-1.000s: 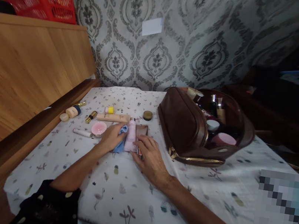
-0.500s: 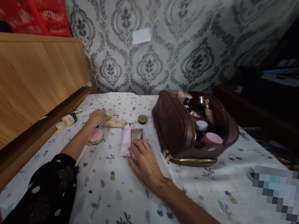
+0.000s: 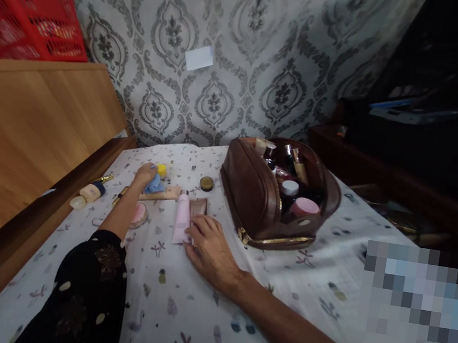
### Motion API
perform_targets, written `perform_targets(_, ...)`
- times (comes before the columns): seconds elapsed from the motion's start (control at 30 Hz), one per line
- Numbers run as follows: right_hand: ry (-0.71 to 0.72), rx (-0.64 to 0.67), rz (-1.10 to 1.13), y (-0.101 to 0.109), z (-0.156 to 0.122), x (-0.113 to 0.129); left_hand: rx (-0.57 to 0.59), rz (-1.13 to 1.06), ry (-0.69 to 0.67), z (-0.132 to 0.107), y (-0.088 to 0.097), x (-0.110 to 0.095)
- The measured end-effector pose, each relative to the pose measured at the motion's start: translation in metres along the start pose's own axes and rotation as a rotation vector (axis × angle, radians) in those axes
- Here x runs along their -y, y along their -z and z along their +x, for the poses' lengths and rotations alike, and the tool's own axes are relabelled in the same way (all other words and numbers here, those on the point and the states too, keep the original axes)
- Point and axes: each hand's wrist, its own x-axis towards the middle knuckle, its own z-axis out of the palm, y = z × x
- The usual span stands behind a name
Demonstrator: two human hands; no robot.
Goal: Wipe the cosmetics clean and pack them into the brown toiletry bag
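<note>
My left hand (image 3: 145, 175) is closed around a crumpled-looking blue item (image 3: 154, 184), with a round yellow piece (image 3: 161, 170) beside the fingertips; I cannot make out its kind. Under it lies a beige tube (image 3: 172, 192). A round pink compact (image 3: 138, 215) sits next to my left forearm. My right hand (image 3: 213, 254) has its fingers and thumb curved over the lower end of a brown tube (image 3: 198, 207). Its fingertips reach the edge of a pale pink tube (image 3: 182, 219), which lies alongside. A small round olive-brown pot (image 3: 206, 183) stands behind the tubes.
To the right, an unzipped brown cosmetic bag (image 3: 247, 191) holds several bottles and jars. A foundation-like bottle (image 3: 91, 192) lies at the left edge beside the wooden panel (image 3: 36, 137). A red basket (image 3: 32, 16) rests on top of that panel. Patterned wallpaper rises behind.
My left hand has drawn slightly back, and more of the blue item and yellow piece shows. My right hand stays at the brown tube. The whole view has shifted.
</note>
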Motion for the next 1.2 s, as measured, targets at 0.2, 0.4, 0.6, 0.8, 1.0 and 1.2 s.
perform_targets(0.2, 0.000, 0.017, -0.026, -0.001, 0.000, 0.001, -0.108, 0.178, -0.117, -0.037, 0.014, -0.011)
perform_targets(0.4, -0.025, 0.060, -0.042, 0.005, 0.002, 0.005, 0.033, 0.237, -0.468, -0.104, -0.020, -0.041)
perform_targets(0.6, -0.078, 0.055, -0.047, 0.006, -0.001, 0.009, 0.106, 0.255, -0.455, -0.108, -0.043, -0.037)
perform_targets(0.8, 0.005, -0.041, 0.007, 0.047, -0.034, 0.018, 0.107, -0.085, -0.444, -0.103, -0.044, -0.025)
perform_targets(1.0, -0.241, -0.428, 0.091, 0.102, -0.062, 0.006, 0.098, -0.090, -0.355, -0.104, -0.045, -0.026)
perform_targets(1.2, -0.384, -0.335, 0.131, 0.100, -0.065, -0.010, 0.080, -0.067, -0.298, -0.107, -0.043, -0.033)
